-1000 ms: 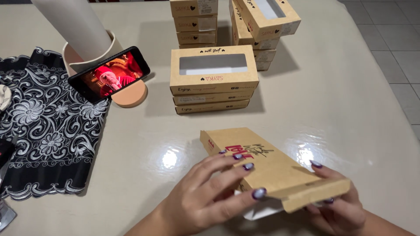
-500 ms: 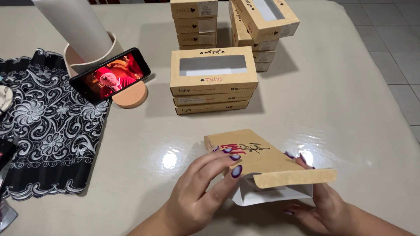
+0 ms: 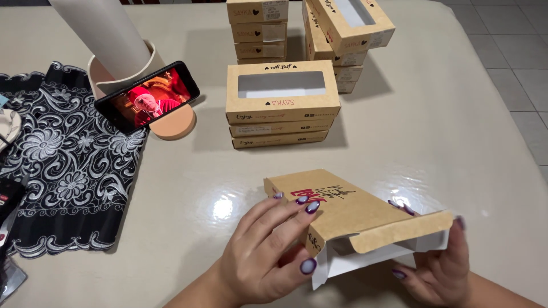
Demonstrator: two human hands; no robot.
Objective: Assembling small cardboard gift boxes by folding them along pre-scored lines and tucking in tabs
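Kraft box (image 3: 342, 208) low on table (image 3: 456, 142), end flap now swung open, white inside showing. Left hand (image 3: 268, 256) clamps near side, right hand (image 3: 442, 268) grips open end. Assembly under way; finished boxes (image 3: 282, 102) stacked beyond.

A home packing spot: a glossy beige table (image 3: 434, 137) on tiled floor (image 3: 514, 51), stacked kraft window boxes (image 3: 282, 105) at twelve o'clock, a propped phone (image 3: 147, 96) at ten.

Matt brown cardboard box (image 3: 348, 211), glossy smooth table (image 3: 434, 131), black lace cloth (image 3: 68, 171)
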